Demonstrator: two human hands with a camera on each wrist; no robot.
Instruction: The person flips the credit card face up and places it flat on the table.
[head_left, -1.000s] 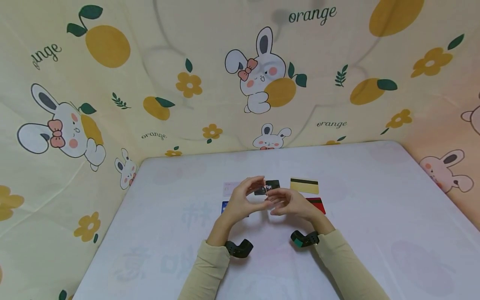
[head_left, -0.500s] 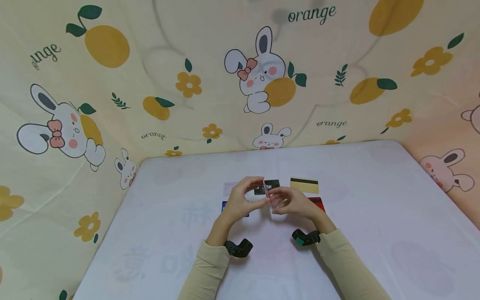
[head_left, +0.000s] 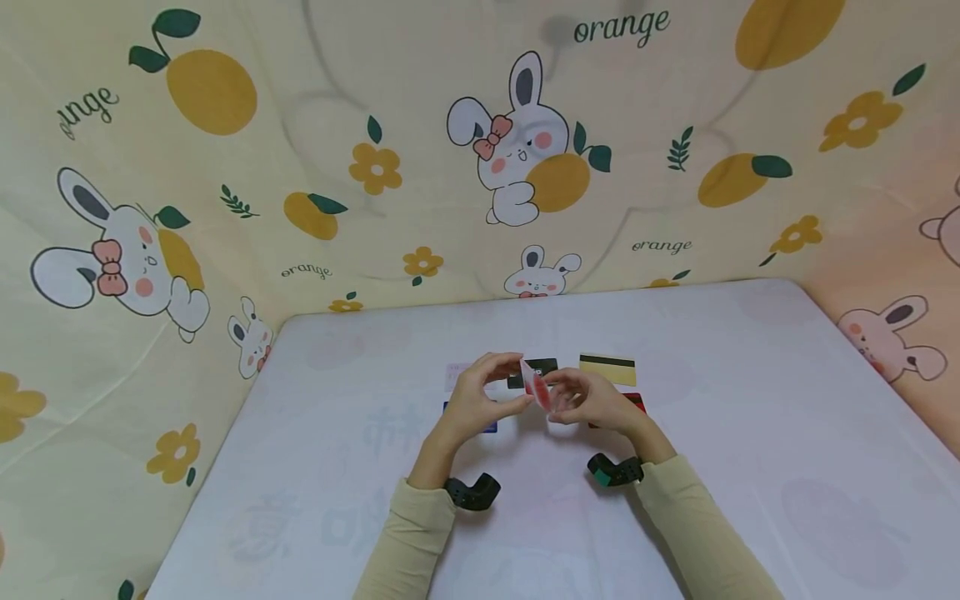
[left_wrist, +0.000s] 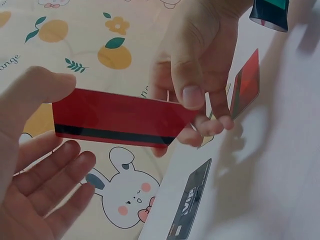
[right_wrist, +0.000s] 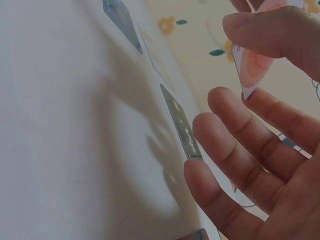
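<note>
Above the table, my left hand [head_left: 478, 396] pinches one end of a red card [left_wrist: 120, 112] that has a black stripe on this side. My right hand [head_left: 600, 402] is at the card's other end, thumb and index finger at its corner, the remaining fingers spread loosely. In the right wrist view, the card's other face [right_wrist: 256, 62] shows white and pink-red, partly hidden by the right thumb. A black VIP card [left_wrist: 190, 200] lies on the table beyond the hands.
More cards lie on the white table [head_left: 300, 467]: a pale pink one [head_left: 454, 375], a blue one [head_left: 491, 427] half hidden under the left hand, a gold one [head_left: 607, 371] with a black stripe, and another red one [head_left: 636, 401] behind the right hand. Patterned cloth [head_left: 420, 83] hangs behind.
The card between my hands has turned from edge-on to show a red-and-white face. My right hand has shifted slightly right; the left has barely moved.
</note>
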